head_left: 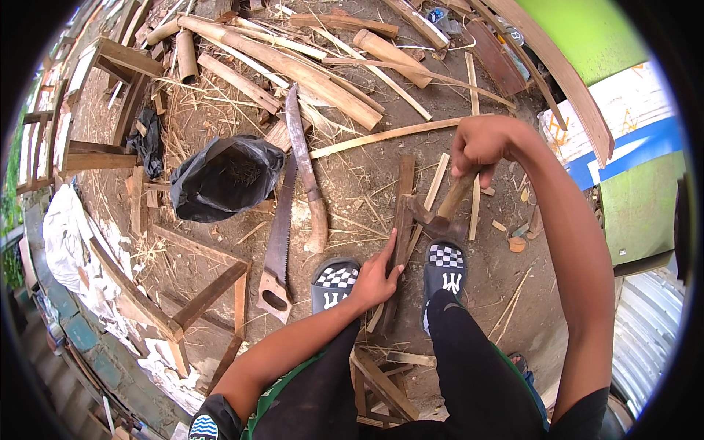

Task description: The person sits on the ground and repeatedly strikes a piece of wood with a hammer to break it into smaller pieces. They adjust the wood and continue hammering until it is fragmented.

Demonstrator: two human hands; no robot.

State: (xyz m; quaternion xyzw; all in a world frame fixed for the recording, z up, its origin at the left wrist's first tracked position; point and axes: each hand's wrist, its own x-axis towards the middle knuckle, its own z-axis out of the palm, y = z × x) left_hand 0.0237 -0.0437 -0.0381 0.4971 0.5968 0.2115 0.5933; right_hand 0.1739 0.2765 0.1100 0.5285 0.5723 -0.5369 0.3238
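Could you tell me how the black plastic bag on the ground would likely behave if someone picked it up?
The black plastic bag would probably be floppy: its sides are crumpled and slumped. It likely weighs little, since only dry scraps show in its open mouth. It seems unlikely to roll, sagging flat on the dirt.

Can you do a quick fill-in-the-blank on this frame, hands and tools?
1. The right hand grips a wooden-handled ____.
2. The left hand steadies a dark wooden strip standing between two ____ sandals.
3. On the ground left of the machete lies a hand ____.
4. The black ____ lies open on the dirt.

Missing words: hatchet; checkered; saw; bag
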